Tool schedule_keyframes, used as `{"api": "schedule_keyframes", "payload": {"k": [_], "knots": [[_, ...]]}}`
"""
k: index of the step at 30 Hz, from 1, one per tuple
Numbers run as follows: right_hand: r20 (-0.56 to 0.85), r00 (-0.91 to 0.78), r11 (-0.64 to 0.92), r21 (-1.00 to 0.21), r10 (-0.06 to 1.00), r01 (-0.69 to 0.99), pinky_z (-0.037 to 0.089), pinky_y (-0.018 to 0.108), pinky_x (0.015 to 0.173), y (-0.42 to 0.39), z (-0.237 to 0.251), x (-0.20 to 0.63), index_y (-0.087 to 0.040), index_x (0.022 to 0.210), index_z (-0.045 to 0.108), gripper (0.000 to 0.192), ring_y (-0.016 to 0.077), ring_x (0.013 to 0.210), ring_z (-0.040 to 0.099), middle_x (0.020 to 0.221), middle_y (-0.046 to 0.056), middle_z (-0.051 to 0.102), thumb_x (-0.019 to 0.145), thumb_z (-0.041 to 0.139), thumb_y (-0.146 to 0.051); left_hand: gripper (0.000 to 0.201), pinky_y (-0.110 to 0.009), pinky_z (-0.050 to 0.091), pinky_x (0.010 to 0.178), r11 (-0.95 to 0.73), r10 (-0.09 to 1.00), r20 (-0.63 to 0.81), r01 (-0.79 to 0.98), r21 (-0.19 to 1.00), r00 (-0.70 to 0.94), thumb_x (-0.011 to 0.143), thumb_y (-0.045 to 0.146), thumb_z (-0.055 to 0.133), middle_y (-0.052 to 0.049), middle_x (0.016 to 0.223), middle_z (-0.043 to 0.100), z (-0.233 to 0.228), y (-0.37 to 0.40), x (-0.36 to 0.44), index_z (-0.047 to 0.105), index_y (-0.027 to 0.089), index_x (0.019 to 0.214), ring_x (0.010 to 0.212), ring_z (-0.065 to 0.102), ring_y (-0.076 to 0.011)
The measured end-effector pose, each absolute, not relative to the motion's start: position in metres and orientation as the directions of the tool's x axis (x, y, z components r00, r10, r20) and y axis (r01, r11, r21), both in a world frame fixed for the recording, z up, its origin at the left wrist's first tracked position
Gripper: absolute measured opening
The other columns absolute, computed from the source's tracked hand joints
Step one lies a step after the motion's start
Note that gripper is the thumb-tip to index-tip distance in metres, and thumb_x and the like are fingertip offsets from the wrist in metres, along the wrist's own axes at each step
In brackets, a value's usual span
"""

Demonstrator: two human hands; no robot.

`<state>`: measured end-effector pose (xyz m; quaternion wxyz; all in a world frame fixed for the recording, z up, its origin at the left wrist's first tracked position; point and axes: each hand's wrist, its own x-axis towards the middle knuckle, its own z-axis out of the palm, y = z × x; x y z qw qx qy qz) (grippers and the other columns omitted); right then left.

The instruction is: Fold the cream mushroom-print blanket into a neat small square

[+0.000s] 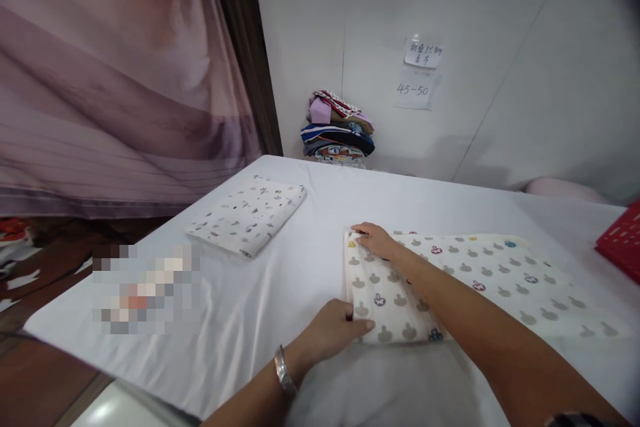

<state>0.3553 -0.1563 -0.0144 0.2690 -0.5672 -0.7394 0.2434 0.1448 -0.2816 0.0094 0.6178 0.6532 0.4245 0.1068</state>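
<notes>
Both hands press flat on the patterned cloth (pixel 465 280) on the worktop (pixel 280 280): left hand (pixel 334 330) at its near corner, right hand (pixel 375 240) at its far corner.

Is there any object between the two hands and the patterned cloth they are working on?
Nothing visible does. The left hand rests on the near left corner of the patterned cloth, and the right hand presses its far left corner. The folded cloth lies apart, to the left on the white table.

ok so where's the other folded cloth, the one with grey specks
The folded speckled cloth lies left of centre in the head view, on the white table, apart from both hands, in front of the clothes pile.
</notes>
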Motion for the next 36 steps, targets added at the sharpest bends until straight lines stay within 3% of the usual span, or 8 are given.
{"api": "schedule_keyframes", "payload": {"k": [8, 17, 24, 31, 36], "knots": [[0.152, -0.218, 0.266, -0.578, 0.964, 0.772, 0.04, 0.032, 0.09, -0.157, -0.018, 0.351, -0.021, 0.115, 0.06, 0.042, 0.0186, 0.098, 0.054, 0.103, 0.004, 0.061, 0.075, 0.054, -0.013, 0.037, -0.023, 0.021, 0.049, 0.037, 0.741, -0.372, 0.519, 0.854, 0.558, 0.074, 0.048, 0.048, 0.004, 0.055, 0.033, 0.01, -0.294, 0.142, 0.042, 0.017, 0.056, 0.055, 0.03, -0.0089], [0.079, -0.327, 0.329, -0.426, 0.942, 0.843, 0.038, 0.033, 0.085, -0.156, -0.009, 0.355, -0.019, 0.113, 0.06, 0.035, 0.0217, 0.096, 0.052, 0.102, 0.007, 0.061, 0.078, 0.053, -0.018, 0.041, -0.024, 0.02, 0.049, -0.018, 0.779, -0.347, 0.572, 0.82, 0.523, 0.076, 0.05, 0.044, 0.004, 0.055, 0.029, 0.004, -0.297, 0.142, 0.035, 0.018, 0.053, 0.054, 0.029, -0.0087], [0.195, -0.286, 0.346, -0.53, 0.938, 0.774, 0.04, 0.026, 0.08, -0.152, -0.004, 0.339, -0.018, 0.092, 0.063, 0.022, 0.0147, 0.086, 0.054, 0.095, 0.005, 0.058, 0.08, 0.047, -0.01, 0.04, -0.023, 0.021, 0.049, -0.067, 0.798, -0.332, 0.621, 0.781, 0.504, 0.077, 0.048, 0.043, 0.005, 0.053, 0.031, 0.006, -0.301, 0.144, 0.035, 0.018, 0.052, 0.054, 0.033, -0.0091], [0.145, -0.262, 0.298, -0.556, 0.954, 0.776, 0.039, 0.03, 0.086, -0.149, -0.015, 0.339, -0.018, 0.109, 0.06, 0.031, 0.0176, 0.097, 0.054, 0.107, 0.007, 0.06, 0.079, 0.053, -0.014, 0.038, -0.023, 0.022, 0.049, -0.084, 0.824, -0.328, 0.672, 0.736, 0.463, 0.076, 0.046, 0.045, 0.004, 0.053, 0.038, 0.009, -0.315, 0.141, 0.039, 0.017, 0.052, 0.053, 0.036, -0.0095], [0.146, -0.223, 0.266, -0.58, 0.964, 0.77, 0.041, 0.028, 0.079, -0.149, -0.016, 0.344, -0.019, 0.098, 0.064, 0.021, 0.0162, 0.087, 0.056, 0.095, 0.004, 0.062, 0.078, 0.058, -0.02, 0.035, -0.023, 0.023, 0.05, -0.087, 0.816, -0.335, 0.673, 0.734, 0.471, 0.077, 0.044, 0.044, 0.004, 0.053, 0.04, 0.007, -0.322, 0.139, 0.041, 0.017, 0.054, 0.053, 0.037, -0.0093]]}}
